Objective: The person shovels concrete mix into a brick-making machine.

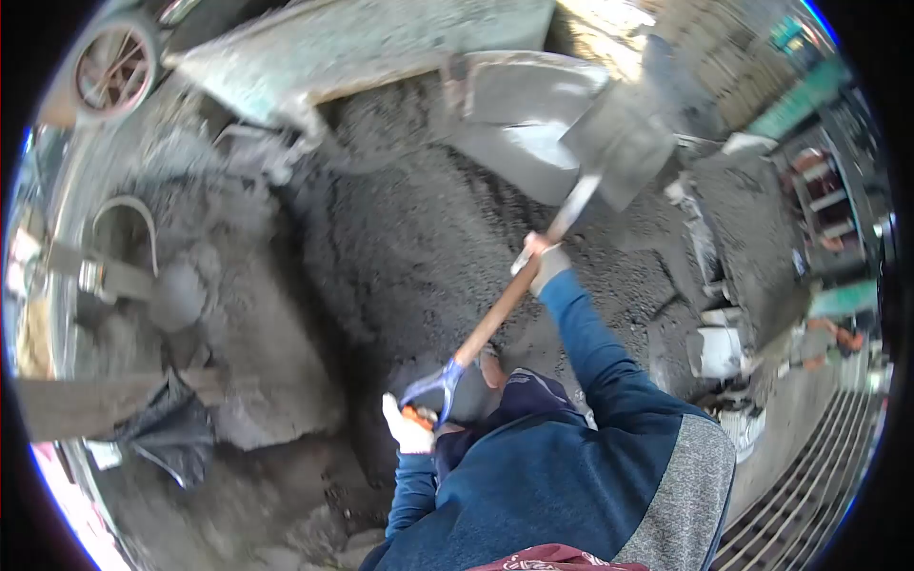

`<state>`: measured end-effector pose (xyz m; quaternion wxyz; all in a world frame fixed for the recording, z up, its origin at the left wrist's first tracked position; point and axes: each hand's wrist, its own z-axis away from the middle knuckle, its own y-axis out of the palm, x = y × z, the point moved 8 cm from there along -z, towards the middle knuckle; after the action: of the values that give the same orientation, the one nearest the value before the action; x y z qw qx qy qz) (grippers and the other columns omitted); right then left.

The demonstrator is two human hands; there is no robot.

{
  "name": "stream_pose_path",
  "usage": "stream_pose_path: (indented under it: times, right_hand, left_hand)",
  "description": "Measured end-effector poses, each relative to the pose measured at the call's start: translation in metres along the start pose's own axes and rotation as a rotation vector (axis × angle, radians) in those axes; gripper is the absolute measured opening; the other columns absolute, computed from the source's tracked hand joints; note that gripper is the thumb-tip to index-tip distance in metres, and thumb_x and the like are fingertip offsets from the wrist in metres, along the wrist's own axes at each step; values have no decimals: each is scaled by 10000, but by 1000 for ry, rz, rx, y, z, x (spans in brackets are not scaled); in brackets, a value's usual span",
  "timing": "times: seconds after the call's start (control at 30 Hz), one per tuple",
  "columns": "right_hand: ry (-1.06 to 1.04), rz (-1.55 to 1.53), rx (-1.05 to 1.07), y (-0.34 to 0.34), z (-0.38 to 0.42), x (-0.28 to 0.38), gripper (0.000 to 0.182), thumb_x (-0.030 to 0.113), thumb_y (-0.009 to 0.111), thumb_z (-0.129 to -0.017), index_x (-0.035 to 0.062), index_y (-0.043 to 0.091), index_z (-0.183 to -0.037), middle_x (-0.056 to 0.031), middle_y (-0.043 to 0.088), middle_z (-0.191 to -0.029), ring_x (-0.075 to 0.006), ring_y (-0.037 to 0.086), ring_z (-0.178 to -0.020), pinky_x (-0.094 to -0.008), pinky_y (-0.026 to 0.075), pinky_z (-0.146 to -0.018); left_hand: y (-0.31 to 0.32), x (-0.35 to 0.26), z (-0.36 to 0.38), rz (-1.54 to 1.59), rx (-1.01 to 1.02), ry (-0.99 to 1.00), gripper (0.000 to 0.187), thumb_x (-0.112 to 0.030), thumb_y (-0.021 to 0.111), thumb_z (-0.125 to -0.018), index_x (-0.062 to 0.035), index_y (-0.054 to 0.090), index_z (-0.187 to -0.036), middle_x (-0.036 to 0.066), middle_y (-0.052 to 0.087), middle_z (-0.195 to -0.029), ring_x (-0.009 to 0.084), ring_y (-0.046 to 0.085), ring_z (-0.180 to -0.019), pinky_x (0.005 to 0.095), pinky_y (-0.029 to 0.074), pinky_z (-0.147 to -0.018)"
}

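Note:
A long shovel (500,312) runs from low centre up to the right, its wooden shaft tilted and its broad grey blade (624,143) smeared by motion. My left hand (407,428), in a whitish glove with some orange on it, is closed around the blue D-shaped handle (433,388). Farther up, my right hand (543,259) wraps the shaft close to the blade's metal socket. The blade overlaps the right side of a grey metal pan or bin (538,90) with a bright patch inside. Beneath the shaft lies dark, grainy material (409,238) spread over the ground.
A worn greenish metal panel (371,48) slants across the top. Beside it at the upper left is a spoked wheel (116,68). A raised grey block (238,324) stands left of me, with black plastic (171,428) hanging nearby. A white container (719,352) sits at right; a metal grating (809,485) lies lower right.

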<state>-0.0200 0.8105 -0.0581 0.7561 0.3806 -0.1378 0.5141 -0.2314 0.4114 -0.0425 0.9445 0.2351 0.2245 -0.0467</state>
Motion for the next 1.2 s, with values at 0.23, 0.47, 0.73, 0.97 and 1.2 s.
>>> stream_pose_path:
  times: [0.23,0.47,0.73,0.97,1.2]
  right_hand:
    - [907,473,227,-33,148,-494,117,95,662,-866,78,558,-815,-77,554,-647,-279,605,-578,-469,524,-503]
    - [1211,520,100,-2,253,-595,181,152,683,-884,85,525,-827,-72,506,-624,-278,583,-593,-470,499,-537]
    - [673,357,13,27,-137,-466,169,207,650,-871,126,515,-809,-44,507,-655,-253,503,-552,-462,468,-525]
    - [683,361,-74,-4,-64,-430,114,138,622,-879,117,539,-803,-42,500,-664,-235,496,-521,-462,485,-521]
    - [582,69,-117,-84,-22,-320,122,141,634,-925,196,534,-969,-18,525,-836,-262,545,-704,-494,483,-662]
  left_hand:
    - [-336,91,158,75,-778,-84,526,-549,563,-928,-163,459,-586,5,484,-534,180,487,-458,354,407,-458]
    - [-269,5,147,-102,-935,195,468,-487,592,-932,-113,505,-665,46,524,-553,205,501,-419,356,436,-446]
    - [-200,22,12,30,-808,350,514,-529,571,-926,-122,429,-646,30,396,-498,191,390,-374,357,356,-399]
    - [-234,64,52,99,-849,211,572,-629,544,-912,-143,403,-644,14,359,-508,186,387,-419,345,344,-412]
    - [-213,50,51,15,-621,-13,651,-630,446,-943,-155,377,-504,58,399,-412,264,417,-343,393,378,-388]
